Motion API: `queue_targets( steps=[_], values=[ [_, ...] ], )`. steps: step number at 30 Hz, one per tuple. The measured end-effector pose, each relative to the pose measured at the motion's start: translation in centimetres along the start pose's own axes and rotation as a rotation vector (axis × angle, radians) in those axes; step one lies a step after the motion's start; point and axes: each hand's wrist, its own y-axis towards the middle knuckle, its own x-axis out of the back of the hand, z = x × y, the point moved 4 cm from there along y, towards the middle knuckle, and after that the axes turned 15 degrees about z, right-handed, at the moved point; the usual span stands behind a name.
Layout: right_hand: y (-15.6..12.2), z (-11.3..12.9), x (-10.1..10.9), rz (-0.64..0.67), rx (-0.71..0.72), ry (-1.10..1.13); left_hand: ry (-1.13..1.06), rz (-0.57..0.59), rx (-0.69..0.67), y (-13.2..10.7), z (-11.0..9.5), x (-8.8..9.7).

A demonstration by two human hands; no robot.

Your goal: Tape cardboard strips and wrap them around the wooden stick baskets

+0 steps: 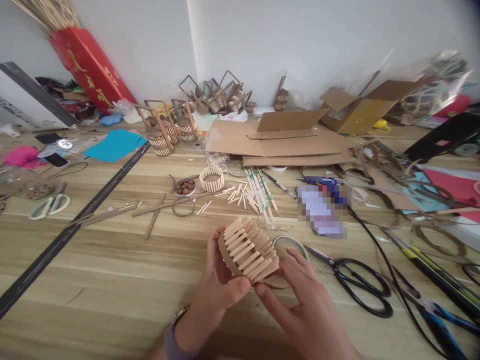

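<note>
Tilted on its side above the table is a small basket (247,250) made of pale wooden sticks set round a brown band. My left hand (219,292) wraps round its banded end, with the thumb along the near side. My right hand (305,305) grips the stick ends at the right with thumb and fingers. A thin brown strip (277,287) shows by the right fingertips; whether they touch it I cannot tell. Beyond the hands stands a similar stick ring (212,180), beside loose sticks (242,195) and a bowl of brown beads (185,187).
Black-handled scissors (360,285), pliers (431,305) and a yellow-black cutter (438,275) lie to the right. A phone (320,210) and blue glue gun (326,185) are farther back. Cardboard sheets (277,142) and finished lidded baskets (159,140) stand toward the wall.
</note>
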Motion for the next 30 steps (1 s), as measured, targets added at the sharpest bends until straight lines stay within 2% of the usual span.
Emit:
queue_targets(
  steps=[5,10,14,21,30],
  values=[
    [-0.2,-0.1,-0.3,0.047,0.014,0.011,-0.018,0.007,-0.006,0.0,-0.1,-0.3],
    [-0.4,-0.3,-0.4,0.131,0.054,0.012,-0.025,-0.064,-0.019,-0.2,0.4,0.6],
    [-0.8,-1.0,-0.1,0.135,0.014,-0.006,-0.116,-0.021,-0.056,0.2,0.5,0.8],
    [-1.0,-1.5,0.0,0.153,-0.021,0.085,-0.265,-0.013,0.002,0.8,-0.2,0.3],
    [-0.6,-1.4,-0.1,0.195,-0.030,0.155,-0.362,0.039,0.051,0.4,0.5,0.5]
  ],
)
